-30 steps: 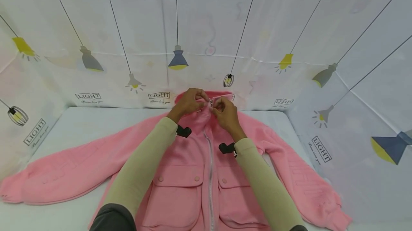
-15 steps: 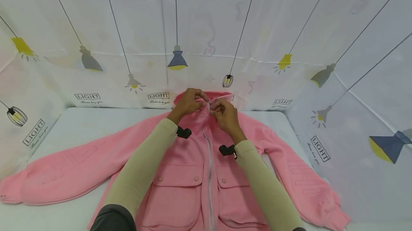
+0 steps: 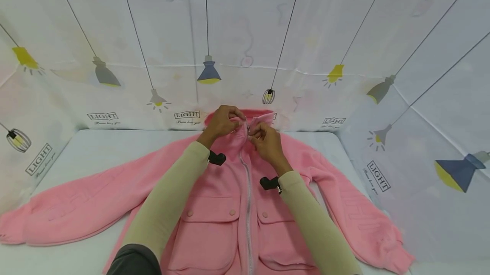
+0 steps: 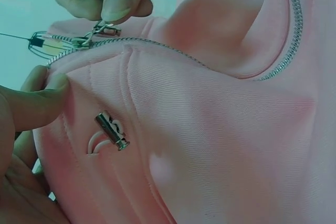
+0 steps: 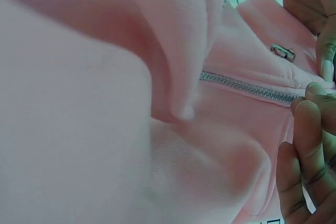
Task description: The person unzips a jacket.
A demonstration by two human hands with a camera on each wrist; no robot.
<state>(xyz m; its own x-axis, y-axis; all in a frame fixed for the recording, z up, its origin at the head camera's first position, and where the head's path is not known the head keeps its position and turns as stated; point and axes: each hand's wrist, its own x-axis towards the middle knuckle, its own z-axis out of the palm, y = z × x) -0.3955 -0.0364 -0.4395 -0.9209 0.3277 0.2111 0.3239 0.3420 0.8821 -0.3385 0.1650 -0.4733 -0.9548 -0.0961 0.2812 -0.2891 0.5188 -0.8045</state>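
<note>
Left hand (image 3: 226,121) pinches the pink collar (image 4: 79,95), right hand (image 3: 269,142) pinches the zipper pull (image 4: 96,28)! The wrist views pick out a metal toggle (image 4: 111,130), indistinct from the head.

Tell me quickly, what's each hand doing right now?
Left hand: closed, holding the jacket collar by its edge.
Right hand: closed, pinching the zipper pull.

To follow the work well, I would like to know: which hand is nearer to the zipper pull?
Right. The right hand is at the zipper pull, seemingly pinching it; the left hand holds the collar close by, apart from the pull.
</note>
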